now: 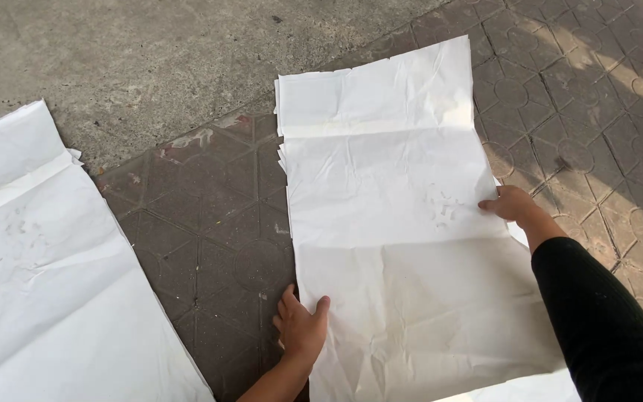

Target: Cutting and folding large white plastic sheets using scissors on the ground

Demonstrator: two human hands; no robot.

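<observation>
Two sheet stacks [403, 246], edges cropped

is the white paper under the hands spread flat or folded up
Spread flat: the white paper stack lies open on the paved ground, showing only old crease lines. The left hand and right hand press its side edges.

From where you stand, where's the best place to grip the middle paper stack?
Probably the two long side edges of the paper stack, one from each side. It lies flat on the paving; the left hand and right hand already rest there.
</observation>
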